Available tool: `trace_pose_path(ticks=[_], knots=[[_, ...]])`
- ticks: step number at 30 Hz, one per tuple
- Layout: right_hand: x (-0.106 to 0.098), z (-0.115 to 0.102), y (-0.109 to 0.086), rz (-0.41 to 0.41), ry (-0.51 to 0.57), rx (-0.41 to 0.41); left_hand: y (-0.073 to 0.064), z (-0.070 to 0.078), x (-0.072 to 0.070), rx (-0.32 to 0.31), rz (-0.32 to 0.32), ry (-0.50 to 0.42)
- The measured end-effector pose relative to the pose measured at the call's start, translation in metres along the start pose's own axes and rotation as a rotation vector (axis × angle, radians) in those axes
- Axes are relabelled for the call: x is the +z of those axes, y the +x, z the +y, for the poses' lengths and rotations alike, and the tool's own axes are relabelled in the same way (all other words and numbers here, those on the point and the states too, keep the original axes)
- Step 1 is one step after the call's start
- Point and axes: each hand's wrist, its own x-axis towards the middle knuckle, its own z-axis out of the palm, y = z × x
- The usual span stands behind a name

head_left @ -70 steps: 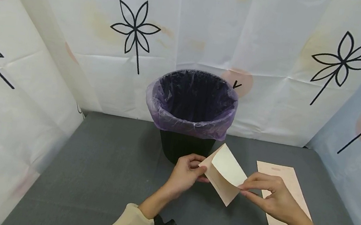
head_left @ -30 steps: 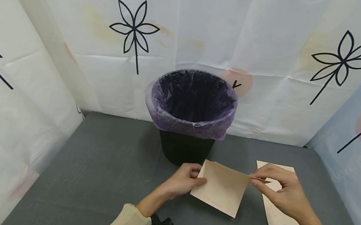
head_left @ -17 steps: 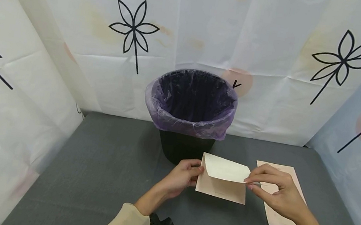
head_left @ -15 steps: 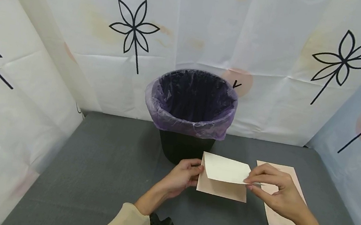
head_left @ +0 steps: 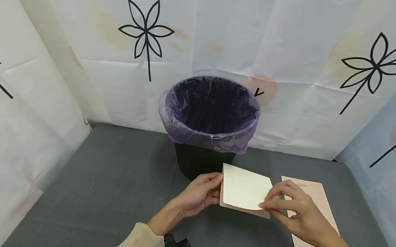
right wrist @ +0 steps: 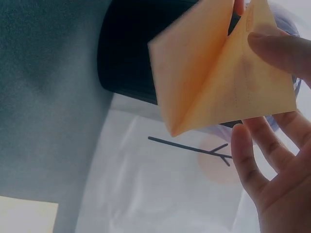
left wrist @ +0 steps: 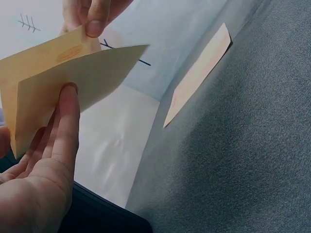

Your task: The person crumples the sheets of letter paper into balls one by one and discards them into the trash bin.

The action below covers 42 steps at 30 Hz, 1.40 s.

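In the head view a sheet of paper [head_left: 246, 187], cream on one side and tan on the other, is held folded over in front of the bin. My left hand [head_left: 198, 195] grips its left edge, thumb on one side and fingers on the other. With thumb and fingertips my right hand [head_left: 294, 208] pinches the upper flap at its lower right corner. From the right wrist the folded sheet [right wrist: 214, 92] looks like a V, its two halves apart at the free edges. A faint oval mark shows on the tan side in the left wrist view.
Another tan sheet [head_left: 318, 199] lies flat on the grey table [head_left: 112, 196], partly behind my right hand. A black bin [head_left: 196, 161] with a purple liner [head_left: 214, 141] stands just beyond the paper. Patterned white cloth [head_left: 89, 32] walls off the back and sides.
The sheet has turned from tan side facing me at one second ago to a cream flap folded toward me. My right hand has brought the flap lower, closer to the bottom half.
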Motion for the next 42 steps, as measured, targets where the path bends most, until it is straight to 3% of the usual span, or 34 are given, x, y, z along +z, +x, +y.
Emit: trace_pose_path(ticks=[10,15,22,27,32,35,39,42], knots=[[-0.004,-0.004,-0.001,-0.063,-0.082,0.021,0.000,0.001,0.001,0.008,0.005,-0.006],[-0.005,-0.007,-0.001,-0.120,-0.120,0.069,0.001,0.002,0.004,-0.001,0.076,0.064],[-0.001,-0.004,0.000,-0.053,-0.156,-0.032,0.002,0.000,0.007,0.014,0.182,0.158],[0.000,-0.005,-0.002,-0.017,-0.138,0.031,0.001,-0.002,0.006,0.027,0.223,0.196],[0.003,0.000,-0.004,0.105,-0.103,0.088,0.000,-0.002,0.004,0.039,0.236,0.221],[0.004,0.003,-0.005,0.178,-0.135,0.145,-0.002,-0.001,0.004,0.046,0.229,0.235],[0.005,0.002,-0.008,0.214,-0.180,0.303,-0.003,-0.001,0.004,0.068,0.219,0.258],[0.008,-0.001,-0.009,0.198,-0.142,0.463,-0.003,-0.001,0.003,0.088,0.214,0.272]])
